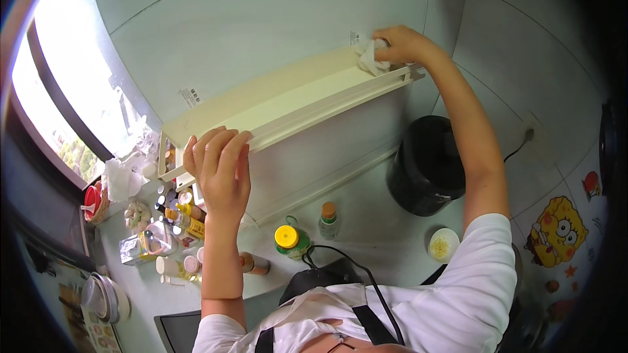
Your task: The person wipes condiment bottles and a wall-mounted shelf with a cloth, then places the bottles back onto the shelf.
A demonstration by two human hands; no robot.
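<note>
A long cream wall shelf (294, 104) with a raised front rail runs along the tiled wall, its right end higher in the picture. At its left end my left hand (221, 173) rests on the front rail with the fingers bent over it. My right hand (404, 46) reaches to the far right end of the shelf. A crumpled white tissue (368, 57) is bunched in its fingers and touches the shelf there. The fingertips under the tissue are hidden.
On the counter below stand a black bin-like appliance (428, 170), a white bowl of yellow bits (445, 244), a yellow-capped green bottle (291, 240) and a cork-topped glass bottle (329, 221). Several condiment bottles (190, 222) crowd the left, near the window (65, 78).
</note>
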